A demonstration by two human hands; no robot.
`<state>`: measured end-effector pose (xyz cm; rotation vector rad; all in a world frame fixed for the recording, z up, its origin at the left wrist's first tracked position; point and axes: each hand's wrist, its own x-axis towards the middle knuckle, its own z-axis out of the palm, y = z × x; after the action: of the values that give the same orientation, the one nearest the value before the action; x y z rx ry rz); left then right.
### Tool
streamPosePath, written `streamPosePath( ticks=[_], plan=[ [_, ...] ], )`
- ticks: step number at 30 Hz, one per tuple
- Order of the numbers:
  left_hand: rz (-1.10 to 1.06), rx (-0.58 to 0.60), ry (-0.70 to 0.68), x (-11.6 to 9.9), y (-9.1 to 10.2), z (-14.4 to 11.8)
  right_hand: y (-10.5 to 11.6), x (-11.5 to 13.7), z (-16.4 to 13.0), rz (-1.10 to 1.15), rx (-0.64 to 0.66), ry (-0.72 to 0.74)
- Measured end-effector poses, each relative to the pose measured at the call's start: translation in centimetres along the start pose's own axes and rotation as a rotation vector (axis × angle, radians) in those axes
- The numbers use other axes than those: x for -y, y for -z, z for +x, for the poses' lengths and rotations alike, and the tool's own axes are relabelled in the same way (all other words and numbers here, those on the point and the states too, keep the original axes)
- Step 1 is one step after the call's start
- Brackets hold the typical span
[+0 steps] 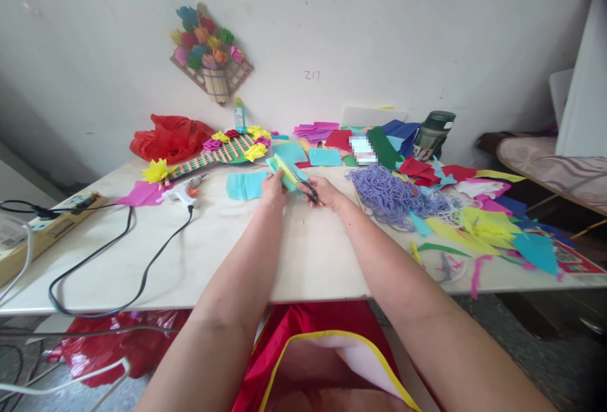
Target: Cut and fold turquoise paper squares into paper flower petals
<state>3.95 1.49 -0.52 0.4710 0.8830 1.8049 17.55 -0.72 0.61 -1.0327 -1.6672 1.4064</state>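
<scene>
Teal paper, a folded wad (283, 172) of it with a yellow-green layer showing, sits pinched in the left hand (274, 187) just above the pale tabletop (308, 254), near the middle of the far half. From the head camera, the right hand (325, 192) is closed around the dark handles of a pair of scissors (303, 183), whose blades run up and to the left into the wad; how far the blades are parted I cannot tell. The wad lies to the left of the scissor hand and its long axis slants from the left fingers toward the far left, nearly in line with the blades, so the two hands meet almost touching, the left one nearer the paper. I count one pair of scissors, one wad in hand, and three loose teal sheets (245, 185) on the table beyond and beside it. One glue gun (184, 189) lies to the left with its black cord, one heap of lilac yarn (386, 192) to the right, and one dark green flask (432, 134) by the wall.
</scene>
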Motion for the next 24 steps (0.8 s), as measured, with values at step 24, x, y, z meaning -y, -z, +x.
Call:
streamPosePath(
  ticks=[24],
  plan=[
    [0.045, 0.013, -0.153, -0.4, 1.0, 0.7, 1.7, 0.8, -0.9, -0.121, 0.038, 0.017]
  ],
)
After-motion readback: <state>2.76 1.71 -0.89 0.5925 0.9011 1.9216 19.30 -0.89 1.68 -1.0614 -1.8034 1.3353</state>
